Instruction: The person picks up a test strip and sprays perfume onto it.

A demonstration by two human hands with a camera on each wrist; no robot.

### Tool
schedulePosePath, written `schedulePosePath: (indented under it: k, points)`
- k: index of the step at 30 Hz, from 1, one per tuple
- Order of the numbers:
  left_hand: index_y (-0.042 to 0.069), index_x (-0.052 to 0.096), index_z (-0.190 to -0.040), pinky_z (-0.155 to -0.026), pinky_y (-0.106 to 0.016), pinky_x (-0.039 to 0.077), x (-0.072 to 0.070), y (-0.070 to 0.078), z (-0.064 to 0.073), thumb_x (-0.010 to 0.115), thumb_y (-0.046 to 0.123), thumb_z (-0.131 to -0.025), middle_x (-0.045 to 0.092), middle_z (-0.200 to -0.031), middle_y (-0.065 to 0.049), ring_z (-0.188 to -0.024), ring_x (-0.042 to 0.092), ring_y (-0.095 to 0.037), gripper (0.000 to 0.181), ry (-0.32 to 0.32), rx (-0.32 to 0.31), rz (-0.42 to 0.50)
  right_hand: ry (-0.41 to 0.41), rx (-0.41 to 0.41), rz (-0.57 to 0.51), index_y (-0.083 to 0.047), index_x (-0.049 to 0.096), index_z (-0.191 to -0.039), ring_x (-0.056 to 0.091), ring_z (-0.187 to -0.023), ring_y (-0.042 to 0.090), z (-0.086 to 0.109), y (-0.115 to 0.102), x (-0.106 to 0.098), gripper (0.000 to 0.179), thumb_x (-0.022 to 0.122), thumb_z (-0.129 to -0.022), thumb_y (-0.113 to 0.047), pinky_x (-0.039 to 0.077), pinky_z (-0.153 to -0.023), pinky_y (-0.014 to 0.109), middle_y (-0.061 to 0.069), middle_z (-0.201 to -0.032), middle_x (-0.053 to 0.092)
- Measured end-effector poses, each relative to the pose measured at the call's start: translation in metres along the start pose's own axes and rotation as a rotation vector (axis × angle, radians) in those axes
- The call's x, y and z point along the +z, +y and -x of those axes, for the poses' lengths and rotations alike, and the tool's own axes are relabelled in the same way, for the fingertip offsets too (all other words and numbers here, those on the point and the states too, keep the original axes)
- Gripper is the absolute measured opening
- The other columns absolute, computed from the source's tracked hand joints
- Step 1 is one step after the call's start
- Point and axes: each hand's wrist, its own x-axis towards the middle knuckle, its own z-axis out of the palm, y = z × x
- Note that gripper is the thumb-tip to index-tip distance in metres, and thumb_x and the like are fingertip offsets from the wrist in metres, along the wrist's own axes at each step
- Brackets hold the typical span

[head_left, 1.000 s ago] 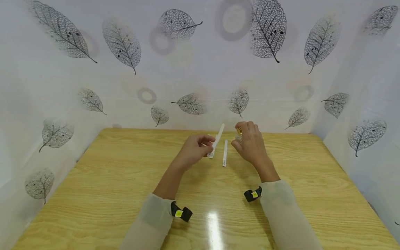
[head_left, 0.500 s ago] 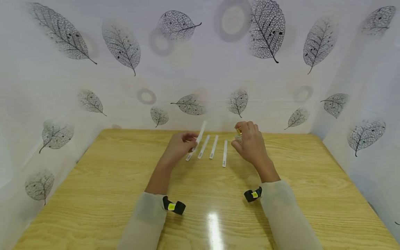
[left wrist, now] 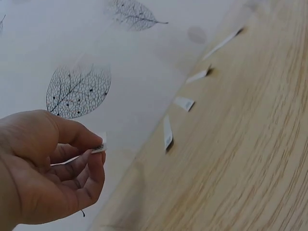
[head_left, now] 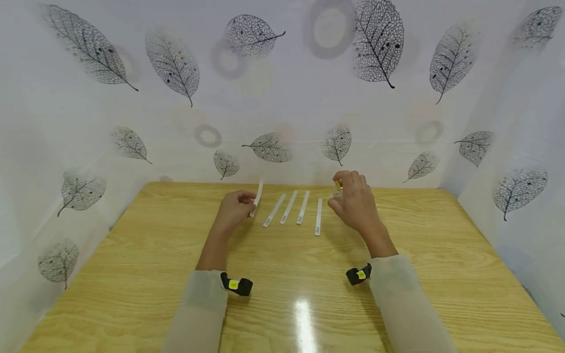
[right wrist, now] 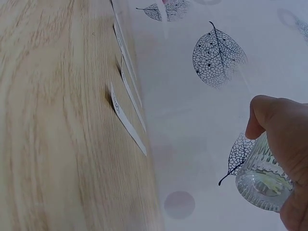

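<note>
white strip [head_left: 258, 197] pinched by left hand [head_left: 234, 212] above tabletop [head_left: 167, 284], ridged glass bottle [right wrist: 263, 180] with gold top [head_left: 339, 185] gripped by right hand [head_left: 356, 202], four other white strips [head_left: 289, 208] laid apart in a row between both hands

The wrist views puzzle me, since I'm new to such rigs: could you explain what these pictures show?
No robot here: you see a person's bare left hand and right hand. The head pictures come from a camera worn on the head, looking forward and down; each wrist picture comes from a small black wrist camera. On the wood-grain table lie four white paper strips, printed at one end. The left hand pinches a fifth strip; the right hand grips a ribbed clear glass bottle with a gold-coloured top.
</note>
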Motion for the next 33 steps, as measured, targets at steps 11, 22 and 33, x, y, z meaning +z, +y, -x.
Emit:
schedulePosePath:
  k: [11,22,33]
  points:
    - [-0.003,0.069,-0.121,-0.075,-0.027,0.055,-0.005,-0.012,-0.003,0.065,-0.002,-0.091,0.067,-0.11,-0.018,-0.101,0.063,-0.028,0.03,-0.001,-0.025,-0.166,0.005,0.002,0.006,-0.009,0.043,-0.126,0.049,-0.086,0.036,-0.001,0.003,-0.003,0.053,0.073,-0.083,-0.007,0.041,-0.065,0.046,0.018,-0.102,0.052]
    - [-0.003,0.071,-0.116,-0.08,-0.035,0.054,-0.004,-0.017,-0.001,0.064,-0.002,-0.09,0.066,-0.108,-0.017,-0.098,0.062,-0.029,0.028,0.002,-0.097,-0.285,0.003,0.014,-0.006,-0.008,0.044,-0.126,0.051,-0.088,0.037,-0.001,0.004,-0.004,0.052,0.073,-0.083,-0.007,0.043,-0.066,0.047,0.018,-0.103,0.053]
    - [-0.004,0.072,-0.113,-0.075,-0.034,0.057,-0.007,-0.018,0.003,0.066,0.002,-0.09,0.07,-0.111,-0.022,-0.09,0.068,-0.027,0.025,0.028,-0.124,-0.311,0.023,0.0,-0.012,-0.01,0.044,-0.126,0.049,-0.086,0.036,-0.002,0.006,-0.005,0.054,0.073,-0.081,-0.006,0.041,-0.064,0.046,0.017,-0.101,0.053]
